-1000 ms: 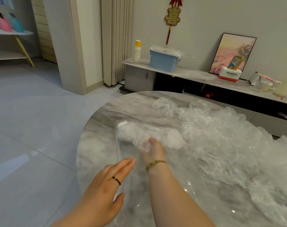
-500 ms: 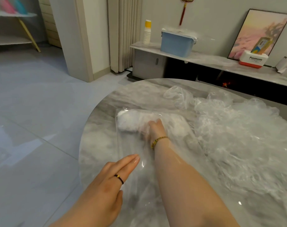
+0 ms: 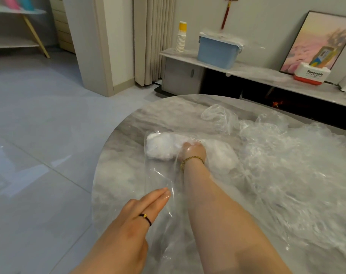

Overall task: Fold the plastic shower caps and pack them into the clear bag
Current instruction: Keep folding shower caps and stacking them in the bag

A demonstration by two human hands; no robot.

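At 7 o'clock your left hand [image 3: 140, 218] lies flat, fingers straight, on the clear bag [image 3: 160, 182] on the tabletop [image 3: 120, 147]. Toward 12, your right hand [image 3: 193, 152] is inside it against the folded shower caps [image 3: 162, 146], and you cannot tell its grip. Loose caps [image 3: 286, 165] heap at 3 o'clock.

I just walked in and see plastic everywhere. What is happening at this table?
A person is packing folded shower caps into a clear bag on the round marble table. The right hand is deep inside the bag, against the white wad at its far end. The left hand lies flat on the bag's near end. A heap of loose caps waits on the right.
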